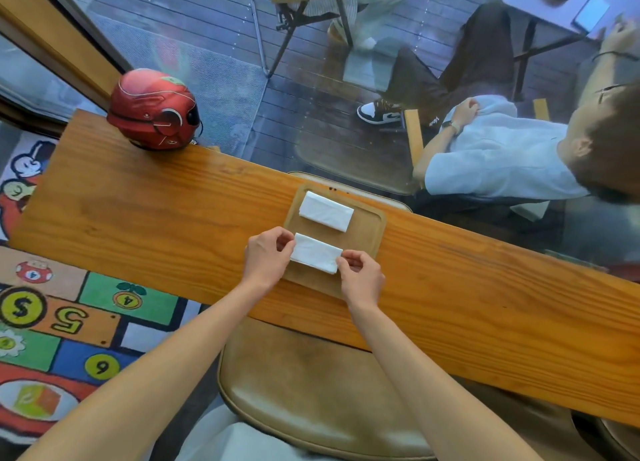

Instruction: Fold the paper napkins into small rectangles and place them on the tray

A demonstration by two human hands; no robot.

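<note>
Left hand (268, 254) & right hand (360, 276) are each pinching an end of a folded napkin (316, 253) lying on the near part of the wooden tray (370, 233) on the tabletop (138, 211); 2nd folded napkin (326, 211) is lying at tray's far side.

arms: bare to above the elbow | wrists: no watch or bands | lap: pale garment (242, 440)

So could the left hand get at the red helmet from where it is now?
Probably yes: the wooden counter lies bare between the left hand and the red helmet, though it must first let go of the folded napkin it pinches.
</note>
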